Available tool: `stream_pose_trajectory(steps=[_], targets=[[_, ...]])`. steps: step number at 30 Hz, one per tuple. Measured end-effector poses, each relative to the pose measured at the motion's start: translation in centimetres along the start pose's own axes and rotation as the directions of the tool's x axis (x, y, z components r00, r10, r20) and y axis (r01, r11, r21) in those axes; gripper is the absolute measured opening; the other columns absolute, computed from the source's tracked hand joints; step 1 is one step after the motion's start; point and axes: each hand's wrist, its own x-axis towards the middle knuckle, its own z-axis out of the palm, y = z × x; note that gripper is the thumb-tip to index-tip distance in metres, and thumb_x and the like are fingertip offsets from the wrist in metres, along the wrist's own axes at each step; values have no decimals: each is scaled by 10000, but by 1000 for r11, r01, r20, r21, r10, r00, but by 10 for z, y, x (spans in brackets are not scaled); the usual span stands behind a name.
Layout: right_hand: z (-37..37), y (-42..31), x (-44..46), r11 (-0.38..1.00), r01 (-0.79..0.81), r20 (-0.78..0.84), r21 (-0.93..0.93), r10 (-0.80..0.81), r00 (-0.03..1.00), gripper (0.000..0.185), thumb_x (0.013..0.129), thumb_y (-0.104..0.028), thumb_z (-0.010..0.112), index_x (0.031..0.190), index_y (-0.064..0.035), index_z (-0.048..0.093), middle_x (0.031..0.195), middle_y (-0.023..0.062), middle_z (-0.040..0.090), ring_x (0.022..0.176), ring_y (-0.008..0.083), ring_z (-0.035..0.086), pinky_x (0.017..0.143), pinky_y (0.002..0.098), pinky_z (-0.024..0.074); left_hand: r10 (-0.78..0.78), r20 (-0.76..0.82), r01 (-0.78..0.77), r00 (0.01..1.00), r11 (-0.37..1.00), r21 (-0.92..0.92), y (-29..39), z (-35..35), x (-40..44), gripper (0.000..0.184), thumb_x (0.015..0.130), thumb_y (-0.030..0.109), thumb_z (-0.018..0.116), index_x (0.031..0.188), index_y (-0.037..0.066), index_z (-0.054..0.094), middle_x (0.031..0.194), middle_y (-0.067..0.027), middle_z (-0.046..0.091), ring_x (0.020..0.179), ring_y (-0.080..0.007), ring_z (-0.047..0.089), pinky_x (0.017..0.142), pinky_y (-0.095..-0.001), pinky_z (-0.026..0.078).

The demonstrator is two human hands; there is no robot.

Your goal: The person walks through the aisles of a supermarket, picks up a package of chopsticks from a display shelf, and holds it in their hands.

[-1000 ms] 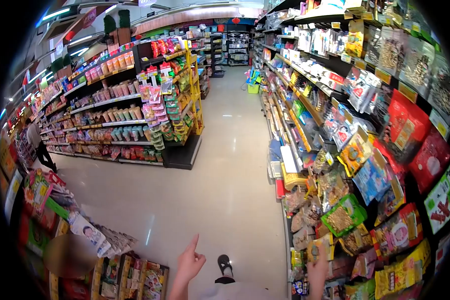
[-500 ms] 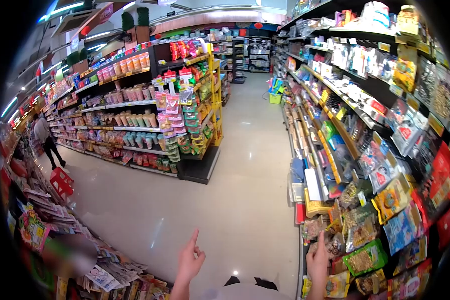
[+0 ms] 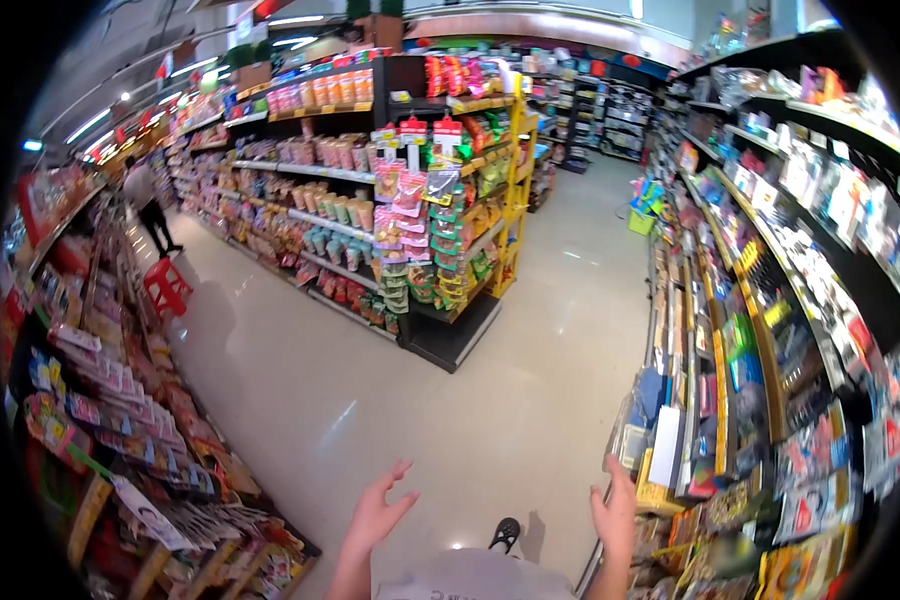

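Note:
My left hand (image 3: 378,508) is held out over the floor in front of my body, its fingers and thumb spread and nothing in it. On the other side, my right hand (image 3: 613,512) is raised with the thumb apart from the fingers, also holding nothing. It appears in front of the lower edge of the right-hand shelving, near a white board (image 3: 666,445) and a yellow packet (image 3: 657,492). Whether it touches any goods there I cannot tell, but it seems apart from them. Between the hands show my light shirt (image 3: 470,578) and one dark shoe (image 3: 506,535).
A shelf unit (image 3: 450,345) of cups and hanging snack packets stands ahead. Slanted racks of packets (image 3: 130,400) line the left. A red stool (image 3: 167,287) stands on the floor near a person (image 3: 147,205) in the left aisle. A green basket (image 3: 641,222) sits farther along the right aisle.
The view has turned left, so the shelves and stool appear farther right. Both hands have opened from pointing index fingers to looser, spread fingers. One shoe has come into clearer view.

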Motion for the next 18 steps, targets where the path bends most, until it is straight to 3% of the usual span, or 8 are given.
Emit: stream_pose_trajectory(steps=[2,4,6,8,9,10,12,18], targets=[[-12,24,38,980,-130,-43,148,138,989,542,777,-8,572,1304,-43,448,1223,177,539,1082,318,535,954,391,408,-10,-4,10,1000,998,58,20,21,24,580,792,65,642,1339,35,452,1064,-90,605,873,-144,581,822,-305,472],[-30,35,72,965,-121,-131,232,155,979,523,764,56,538,1275,-22,462,1178,153,519,1014,300,539,891,351,430,-4,-34,-6,999,952,-307,28,50,58,661,795,54,627,1399,51,357,1053,-66,564,717,-98,529,698,-261,474],[-31,78,96,995,-42,-177,93,58,982,521,755,73,532,1265,-10,463,1165,161,510,998,287,532,812,348,455,-12,-24,6,1000,973,-231,40,76,83,696,795,39,611,1423,72,315,1091,-67,550,694,-87,521,669,-248,467],[-23,117,109,987,-103,-184,123,125,975,520,733,101,530,1240,-3,487,1132,130,527,738,200,495,700,284,441,-31,7,31,1000,986,-164,51,93,101,732,794,24,595,1447,93,272,1129,-69,537,672,-76,513,640,-234,461],[-19,143,112,994,-84,-144,71,94,985,522,743,97,533,1252,-4,471,1114,137,533,697,187,496,638,276,437,-29,105,46,994,986,-157,58,101,107,737,783,6,584,1447,105,282,1122,-72,540,666,-78,508,642,-239,461],[-32,108,118,999,-26,-209,-18,22,978,305,836,-118,564,1103,29,581,1020,240,613,957,380,578,853,411,451,-28,208,61,978,986,-155,64,111,114,743,771,-11,574,1447,117,292,1115,-75,543,659,-80,502,645,-243,460],[-26,132,119,997,-74,-77,-25,72,994,343,860,-108,534,1159,60,540,1105,258,575,1027,409,534,905,423,417,-66,222,92,973,990,-111,63,126,129,746,768,-7,567,1448,129,294,1127,-82,546,652,-85,498,647,-244,461],[-10,154,160,976,-219,-36,-7,218,975,381,819,-64,511,1186,39,517,1076,246,575,991,409,542,878,431,423,-64,260,58,964,998,32,53,153,192,728,759,36,555,1439,141,318,1182,-91,564,616,-117,492,645,-258,465]])
